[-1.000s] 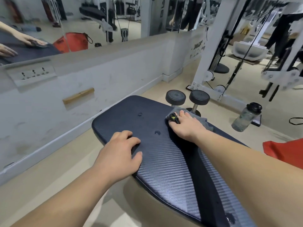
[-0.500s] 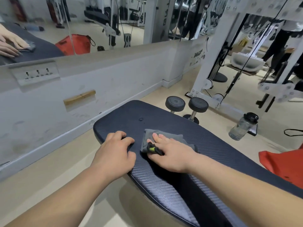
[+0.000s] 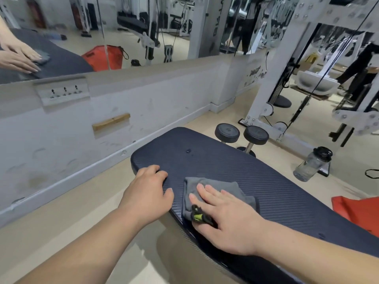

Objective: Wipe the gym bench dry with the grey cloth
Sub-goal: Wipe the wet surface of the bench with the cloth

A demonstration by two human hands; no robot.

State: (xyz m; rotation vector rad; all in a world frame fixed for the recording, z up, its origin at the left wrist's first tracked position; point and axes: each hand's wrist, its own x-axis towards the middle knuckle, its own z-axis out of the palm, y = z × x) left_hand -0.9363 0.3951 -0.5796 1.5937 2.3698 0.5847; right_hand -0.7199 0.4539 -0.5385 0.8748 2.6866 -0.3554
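The dark blue padded gym bench (image 3: 272, 181) runs from the centre to the lower right. The folded grey cloth (image 3: 229, 188) lies on the pad near its left edge. My right hand (image 3: 227, 218) is flat on the cloth with fingers spread, pressing it to the pad; a small black and green tag shows at my thumb. My left hand (image 3: 148, 192) rests on the bench's left edge, fingers curled over the rim. One water drop (image 3: 188, 150) sits on the pad farther ahead.
Two black dumbbells (image 3: 242, 134) stand on the floor beyond the bench. A clear water bottle (image 3: 312, 167) stands at the right, a red bag (image 3: 356, 210) beside the bench. A white cable machine frame (image 3: 272, 78) rises behind. A low wall with a mirror runs along the left.
My right hand has slid the cloth from the far side of the pad towards me and to the near left edge. The drops there are gone. My left hand has stayed on the rim.
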